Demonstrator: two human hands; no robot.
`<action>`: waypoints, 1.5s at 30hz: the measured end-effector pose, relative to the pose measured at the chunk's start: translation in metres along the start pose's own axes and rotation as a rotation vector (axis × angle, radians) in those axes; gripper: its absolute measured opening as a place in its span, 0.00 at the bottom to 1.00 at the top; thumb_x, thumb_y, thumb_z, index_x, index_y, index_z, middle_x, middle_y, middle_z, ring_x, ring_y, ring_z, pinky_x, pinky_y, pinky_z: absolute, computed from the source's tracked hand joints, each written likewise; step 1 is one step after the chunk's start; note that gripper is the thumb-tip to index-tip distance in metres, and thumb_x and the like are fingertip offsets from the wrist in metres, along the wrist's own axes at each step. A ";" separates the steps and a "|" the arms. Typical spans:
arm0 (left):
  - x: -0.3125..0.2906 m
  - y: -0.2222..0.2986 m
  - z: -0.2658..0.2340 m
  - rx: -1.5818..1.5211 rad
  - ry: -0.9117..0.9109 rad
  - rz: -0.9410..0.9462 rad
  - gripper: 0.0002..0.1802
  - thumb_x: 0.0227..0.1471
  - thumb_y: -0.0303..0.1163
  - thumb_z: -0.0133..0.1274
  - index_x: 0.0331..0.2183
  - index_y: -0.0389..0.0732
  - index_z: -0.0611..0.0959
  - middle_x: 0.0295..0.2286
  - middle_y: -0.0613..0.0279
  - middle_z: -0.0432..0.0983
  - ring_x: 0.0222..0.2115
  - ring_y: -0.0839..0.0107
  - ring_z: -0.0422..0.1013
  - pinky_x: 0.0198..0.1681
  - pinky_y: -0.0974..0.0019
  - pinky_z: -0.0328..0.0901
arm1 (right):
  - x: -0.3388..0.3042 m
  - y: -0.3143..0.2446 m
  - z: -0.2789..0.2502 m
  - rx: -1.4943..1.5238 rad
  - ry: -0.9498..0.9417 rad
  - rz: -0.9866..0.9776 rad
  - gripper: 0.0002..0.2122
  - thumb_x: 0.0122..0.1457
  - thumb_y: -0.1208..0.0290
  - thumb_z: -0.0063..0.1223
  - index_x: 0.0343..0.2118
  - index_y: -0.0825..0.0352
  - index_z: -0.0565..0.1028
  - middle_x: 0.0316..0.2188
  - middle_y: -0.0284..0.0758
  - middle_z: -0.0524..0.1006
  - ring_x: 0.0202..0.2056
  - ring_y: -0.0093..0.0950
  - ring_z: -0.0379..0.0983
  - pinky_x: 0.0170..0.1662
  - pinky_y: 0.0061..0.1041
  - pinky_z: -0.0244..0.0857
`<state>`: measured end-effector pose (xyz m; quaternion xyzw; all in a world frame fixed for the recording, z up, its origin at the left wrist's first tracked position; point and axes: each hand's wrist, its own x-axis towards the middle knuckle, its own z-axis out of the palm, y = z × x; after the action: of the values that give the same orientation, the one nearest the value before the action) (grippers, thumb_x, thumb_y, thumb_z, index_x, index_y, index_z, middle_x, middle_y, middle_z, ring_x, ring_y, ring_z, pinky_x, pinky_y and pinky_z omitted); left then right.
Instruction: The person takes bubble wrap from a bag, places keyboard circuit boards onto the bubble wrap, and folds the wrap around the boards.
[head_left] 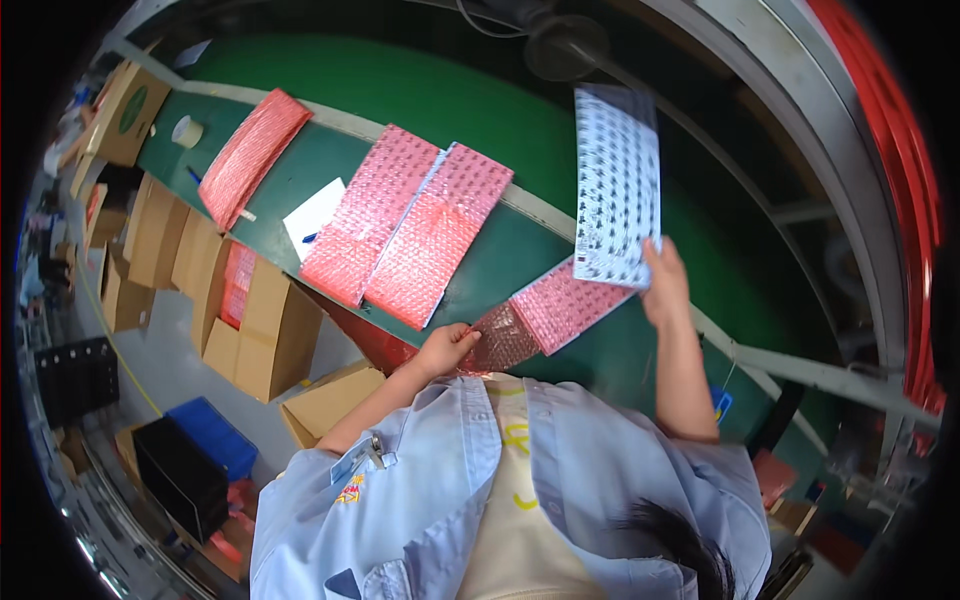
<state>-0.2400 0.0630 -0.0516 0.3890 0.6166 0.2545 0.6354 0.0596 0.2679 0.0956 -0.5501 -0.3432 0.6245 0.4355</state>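
Note:
Raised over the bench at the right is a thin white rectangular panel [618,190] with rows of dark marks; my right hand [664,278] grips its lower right edge. Close to my body, my left hand [447,350] is closed on the near end of a bubble-wrap bag [505,340]. The bag's see-through end looks brownish. Its far part is pink, with dark rows showing through, and I cannot tell whether another panel lies inside or beneath. The raised panel's lower end overlaps the pink part in view.
Two pink bubble-wrapped panels [405,225] lie side by side on the green bench [535,240]. Farther left are pink bubble wrap [255,155], a white paper [315,215] with a blue pen, and a tape roll [187,131]. Open cardboard boxes [265,335] stand below the left edge.

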 end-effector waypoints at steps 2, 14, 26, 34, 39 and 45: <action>0.002 -0.001 0.002 -0.070 -0.010 0.004 0.15 0.59 0.37 0.49 0.26 0.37 0.76 0.19 0.71 0.71 0.19 0.82 0.65 0.24 0.73 0.63 | -0.049 0.038 -0.012 0.247 -0.046 0.102 0.15 0.63 0.75 0.44 0.52 0.68 0.64 0.48 0.37 0.72 0.48 0.29 0.71 0.49 0.32 0.69; 0.006 -0.005 0.001 0.003 -0.039 0.090 0.16 0.58 0.39 0.50 0.25 0.37 0.76 0.18 0.69 0.70 0.20 0.80 0.64 0.24 0.70 0.62 | -0.099 0.196 0.013 0.289 0.168 0.068 0.12 0.63 0.78 0.44 0.48 0.71 0.65 0.45 0.37 0.73 0.45 0.27 0.71 0.48 0.28 0.66; 0.008 -0.015 0.001 0.083 -0.037 0.109 0.18 0.57 0.41 0.51 0.27 0.35 0.78 0.20 0.70 0.69 0.23 0.80 0.63 0.29 0.70 0.62 | -0.085 0.203 0.014 0.235 0.391 0.078 0.11 0.62 0.72 0.46 0.41 0.75 0.68 0.38 0.40 0.75 0.38 0.26 0.71 0.42 0.27 0.65; 0.011 -0.015 0.002 0.098 -0.039 0.111 0.18 0.56 0.42 0.52 0.27 0.35 0.79 0.20 0.70 0.70 0.23 0.80 0.63 0.29 0.70 0.62 | -0.089 0.184 -0.001 -0.855 0.242 0.264 0.20 0.57 0.55 0.50 0.36 0.73 0.69 0.27 0.44 0.77 0.31 0.37 0.78 0.36 0.34 0.72; 0.012 -0.026 0.001 0.005 -0.020 0.086 0.18 0.56 0.42 0.52 0.27 0.35 0.79 0.19 0.71 0.69 0.23 0.80 0.62 0.28 0.69 0.61 | -0.099 0.143 0.002 -1.170 0.247 0.128 0.22 0.54 0.53 0.52 0.35 0.72 0.70 0.30 0.50 0.77 0.35 0.46 0.76 0.40 0.41 0.68; -0.006 0.015 0.011 -0.139 -0.087 -0.061 0.17 0.57 0.43 0.52 0.26 0.39 0.79 0.18 0.73 0.68 0.21 0.84 0.61 0.25 0.73 0.59 | 0.023 0.083 -0.077 -1.237 0.368 -0.478 0.28 0.52 0.59 0.57 0.51 0.73 0.67 0.48 0.52 0.68 0.50 0.47 0.65 0.53 0.39 0.61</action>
<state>-0.2274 0.0645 -0.0369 0.3358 0.5807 0.2598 0.6946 0.1218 0.2537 -0.0008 -0.7037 -0.6690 0.0971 0.2185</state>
